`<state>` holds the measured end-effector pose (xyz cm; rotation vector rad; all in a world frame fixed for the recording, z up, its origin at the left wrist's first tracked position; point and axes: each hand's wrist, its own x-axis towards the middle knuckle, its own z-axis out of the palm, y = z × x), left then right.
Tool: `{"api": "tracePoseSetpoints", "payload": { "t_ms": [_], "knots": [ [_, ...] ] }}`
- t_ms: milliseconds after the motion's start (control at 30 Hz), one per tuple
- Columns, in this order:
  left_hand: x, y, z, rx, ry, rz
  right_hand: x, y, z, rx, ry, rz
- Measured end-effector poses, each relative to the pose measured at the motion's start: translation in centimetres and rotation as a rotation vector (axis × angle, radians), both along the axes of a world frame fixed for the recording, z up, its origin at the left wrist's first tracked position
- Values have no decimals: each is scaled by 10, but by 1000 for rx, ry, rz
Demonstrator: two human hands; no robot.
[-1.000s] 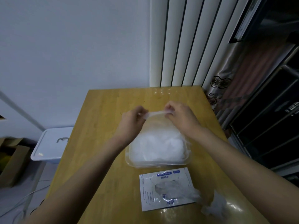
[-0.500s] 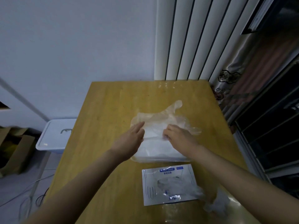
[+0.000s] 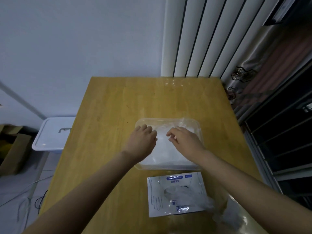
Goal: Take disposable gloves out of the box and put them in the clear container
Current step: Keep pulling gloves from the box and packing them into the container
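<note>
The clear container (image 3: 168,120) stands mid-table with a pile of thin translucent gloves (image 3: 168,154) inside it. My left hand (image 3: 141,141) is over its left part; the fingers bend down onto the gloves and their tips are hidden. Over the right part, my right hand (image 3: 185,141) hovers with loosely curled fingers, and I see nothing pinched between them. The flat white glove box (image 3: 175,195) lies on the table nearer to me, with a crumpled glove (image 3: 209,204) sticking out of its opening toward the right.
The wooden table (image 3: 109,115) ends at a wall and a white ribbed radiator (image 3: 194,39). A white lidded bin (image 3: 52,132) and cardboard boxes (image 3: 11,149) stand on the floor at the left. Dark shelving (image 3: 287,132) runs along the right.
A second ago both hands held a glove stretched above the container. They lowered it, spread it over the pile, and it now lies inside the container.
</note>
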<state>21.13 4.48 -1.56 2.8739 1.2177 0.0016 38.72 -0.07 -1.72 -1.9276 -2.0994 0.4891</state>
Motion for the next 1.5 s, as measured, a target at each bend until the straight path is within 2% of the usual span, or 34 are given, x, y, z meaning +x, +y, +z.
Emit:
{"api": "tracePoseSetpoints", "payload": {
  "t_ms": [67, 200, 267, 400, 533, 633, 700, 767, 833, 900, 1000, 1100, 1200, 1267, 1333, 1367, 1500],
  "knots": [
    [8, 2, -11, -72, 28, -29, -3, 7, -13, -71, -76, 88],
    [18, 4, -42, -192, 407, -31, -4, 15, -44, -309, -221, 95],
    [21, 4, -55, -218, 490, -8, -1, 15, -56, -408, -255, 55],
    [24, 4, -71, -276, 504, 16, 6, 16, -68, -484, -357, 55],
    [25, 5, -79, -406, 433, 60, 9, 21, -71, -561, -426, 88],
    [24, 8, -75, -475, 422, 55, 7, 20, -61, -584, -390, 66],
    [24, 8, -64, -428, 414, 39, 3, 14, -48, -490, -303, 24],
    [24, 4, -49, -323, 318, 38, -2, 1, -31, -288, -172, -4],
    [26, -4, -34, -218, 100, 53, -8, -18, -15, -78, -17, -30],
    [26, -16, -22, -124, -143, 21, -12, -41, -4, 36, 86, -15],
    [23, -42, -17, -29, -360, -115, -11, -76, -6, 44, 97, 101],
    [17, -69, -28, -73, -396, -192, -4, -102, -22, -75, -46, 205],
    [13, -92, -42, -170, -315, -295, 5, -115, -37, -266, -171, 235],
    [11, -104, -50, -287, -111, -283, 11, -120, -42, -370, -210, 216],
    [8, -113, -60, -408, 136, -232, 15, -123, -42, -408, -184, 139],
    [7, -115, -63, -426, 197, -218, 17, -124, -41, -422, -157, 94],
    [9, -119, -69, -423, 187, -180, 23, -125, -32, -386, -122, 12]
  ]
}}
